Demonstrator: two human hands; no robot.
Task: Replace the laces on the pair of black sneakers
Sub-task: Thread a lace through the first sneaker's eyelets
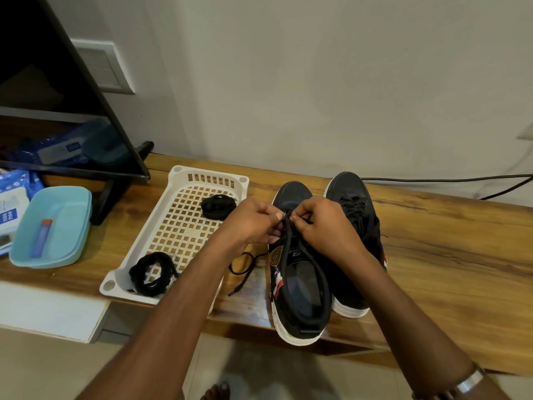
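Far left on the wooden bench (432, 241): 1 light-blue tub (52, 226) w/ a small blue tube w/ orange cap (43, 238) inside; blue-and-white packs behind it, under a dark TV screen on its stand.

Next, 1 white lattice basket (178, 220) holding 2 coiled black lace bundles: one at the near corner (151, 272), one toward the far side (217, 207), well apart from each other.

Left forearm comes in from bottom centre, angled up & right, crossing the basket's right edge. Left hand (251, 223) sits above the tongue area of the nearer sneaker, knuckles up, fingers curled in, clamped on the black lace (288, 226). 1 loose lace end (245, 267) trails on the bench between basket & shoe.

2 black sneakers w/ white soles, side by side, touching, toes toward the wall: left sneaker (297, 284) closer to the camera, heel over the bench edge; right sneaker (357, 226) further back.

Right hand (320, 226) meets the left over the same spot, fingers pinched on the lace too; fingertips of both hands almost touching. Lace runs from the fingers down toward the shoe opening. Right forearm enters from bottom right, metal bracelet (468, 382) at the wrist.
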